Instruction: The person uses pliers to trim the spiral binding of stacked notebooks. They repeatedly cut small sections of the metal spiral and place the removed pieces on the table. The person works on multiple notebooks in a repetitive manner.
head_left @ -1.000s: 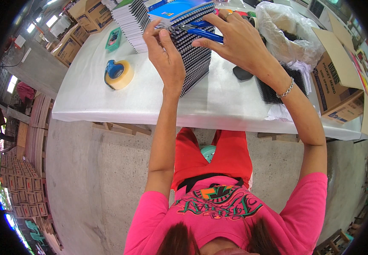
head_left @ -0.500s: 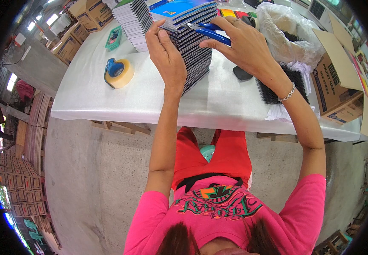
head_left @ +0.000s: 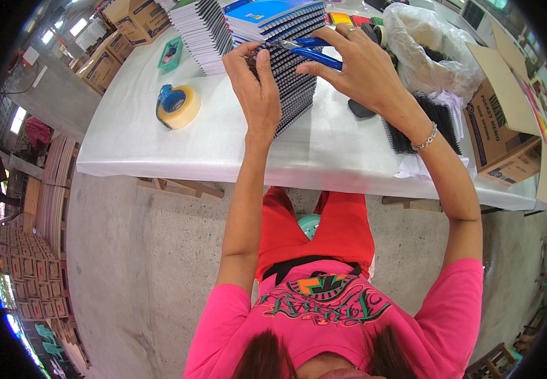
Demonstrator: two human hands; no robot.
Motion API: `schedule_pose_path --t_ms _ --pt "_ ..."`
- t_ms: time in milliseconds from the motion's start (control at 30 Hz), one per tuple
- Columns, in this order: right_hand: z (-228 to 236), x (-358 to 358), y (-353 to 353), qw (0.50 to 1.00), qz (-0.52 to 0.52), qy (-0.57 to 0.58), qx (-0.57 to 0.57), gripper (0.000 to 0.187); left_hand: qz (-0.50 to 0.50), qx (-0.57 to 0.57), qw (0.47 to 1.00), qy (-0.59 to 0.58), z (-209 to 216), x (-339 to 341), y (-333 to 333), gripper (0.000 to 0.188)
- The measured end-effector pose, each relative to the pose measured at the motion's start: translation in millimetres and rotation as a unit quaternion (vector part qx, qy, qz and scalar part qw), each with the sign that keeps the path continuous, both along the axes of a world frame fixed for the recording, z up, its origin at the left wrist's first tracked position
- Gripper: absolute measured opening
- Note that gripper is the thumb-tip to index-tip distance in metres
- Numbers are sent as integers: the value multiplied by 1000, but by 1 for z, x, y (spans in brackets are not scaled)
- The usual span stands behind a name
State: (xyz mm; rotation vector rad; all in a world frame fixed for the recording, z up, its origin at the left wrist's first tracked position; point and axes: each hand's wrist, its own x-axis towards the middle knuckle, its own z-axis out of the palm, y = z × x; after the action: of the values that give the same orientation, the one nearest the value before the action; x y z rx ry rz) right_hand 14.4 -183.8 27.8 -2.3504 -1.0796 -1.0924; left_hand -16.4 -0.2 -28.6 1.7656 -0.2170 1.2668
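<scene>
A tall stack of spiral-bound notebooks [head_left: 295, 82] stands on the table, a blue cover on top and dark wire coils facing me. My left hand [head_left: 254, 88] is curled at the stack's left front corner, thumb raised and fingers bent against the coil ends. From the right, my right hand [head_left: 368, 69] grips blue-handled cutting pliers [head_left: 318, 55], handles spread. Their metal jaws point left, at the coil ends beside my left fingertips. Whether the jaws touch a wire is too small to tell. Left of this stack is another stack of spiral notebooks [head_left: 201, 38].
A tape roll in a blue holder [head_left: 177, 106] and a green basket [head_left: 170, 55] sit on the white table [head_left: 128, 142]. To the right are a dark flat object [head_left: 360, 108], black coils [head_left: 434, 123], a plastic bag [head_left: 431, 35] and an open carton [head_left: 501, 132].
My left hand has shifted slightly down and right, its fingers bending from stretched to curled at the coils. The pliers have moved slightly lower along the stack, handles spread wider.
</scene>
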Motion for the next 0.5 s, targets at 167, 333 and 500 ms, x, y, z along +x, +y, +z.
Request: schedule_pose_path --t_ms 167,333,500 --pt "3 -2 2 1000 0 21 0 71 12 11 1000 -11 0 0 0 34" --pt "7 -5 6 997 -22 62 -30 65 14 5 1000 -10 -1 2 0 34" --pt "4 -5 6 995 -35 82 -33 61 8 -6 1000 -14 -1 2 -1 34"
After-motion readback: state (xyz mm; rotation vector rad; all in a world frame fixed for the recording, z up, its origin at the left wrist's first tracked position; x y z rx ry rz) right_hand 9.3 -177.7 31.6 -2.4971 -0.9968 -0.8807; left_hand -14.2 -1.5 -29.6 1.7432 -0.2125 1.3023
